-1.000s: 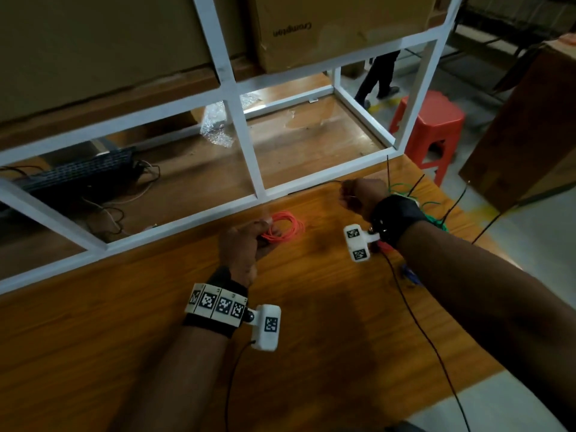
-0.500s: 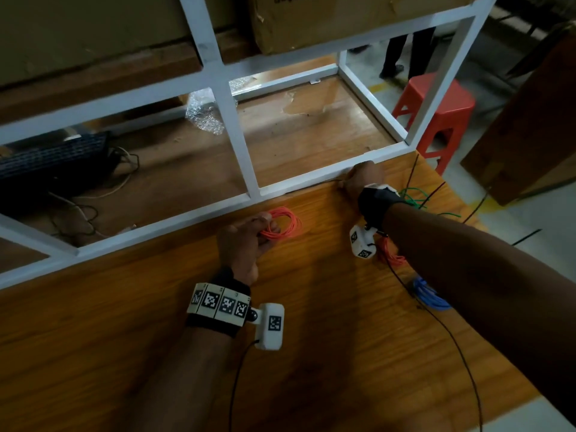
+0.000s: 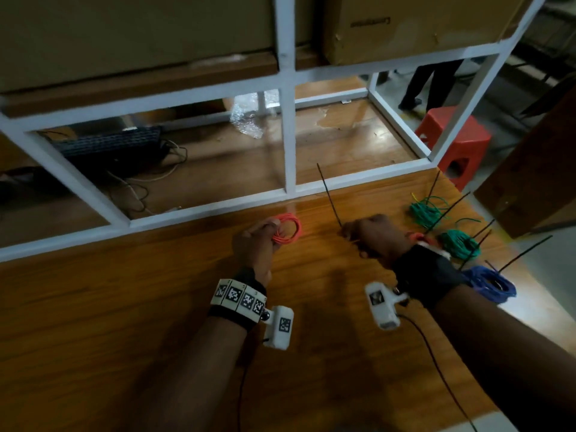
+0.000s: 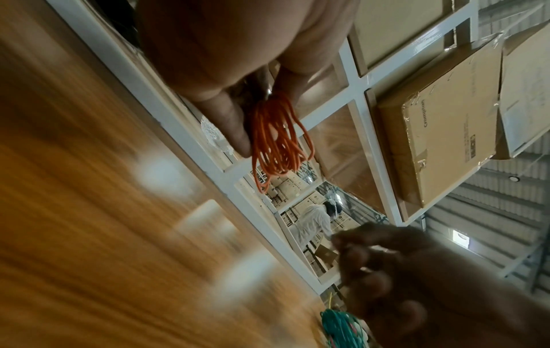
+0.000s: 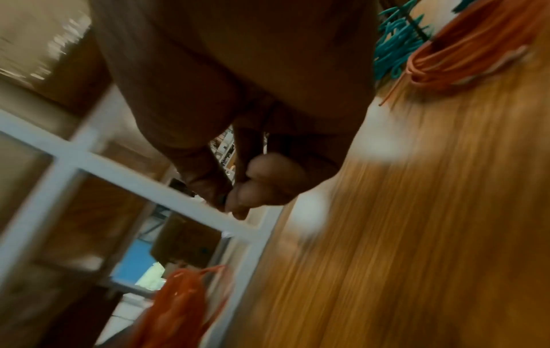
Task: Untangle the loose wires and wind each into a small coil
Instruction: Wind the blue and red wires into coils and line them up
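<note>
My left hand (image 3: 254, 244) pinches a small orange wire coil (image 3: 289, 229) just above the wooden table (image 3: 156, 307); the left wrist view shows its loops (image 4: 276, 139) hanging from thumb and fingers. My right hand (image 3: 372, 235), a little to the right, pinches the lower end of a thin black tie (image 3: 328, 194) that sticks up and away. In the right wrist view its curled fingertips (image 5: 238, 204) press together, with the tie hard to make out. Both hands are apart, the coil between them.
Wound coils lie at the table's right end: two green (image 3: 424, 211) (image 3: 458, 243), one blue (image 3: 489, 283), one orange (image 3: 417, 236) behind my right wrist, with black ties sticking out. A white metal frame (image 3: 290, 145) borders the far edge. A red stool (image 3: 458, 141) stands beyond.
My right hand has drawn back from the white frame rail toward me and now holds a black tie pointing up. The left hand keeps holding the orange coil.
</note>
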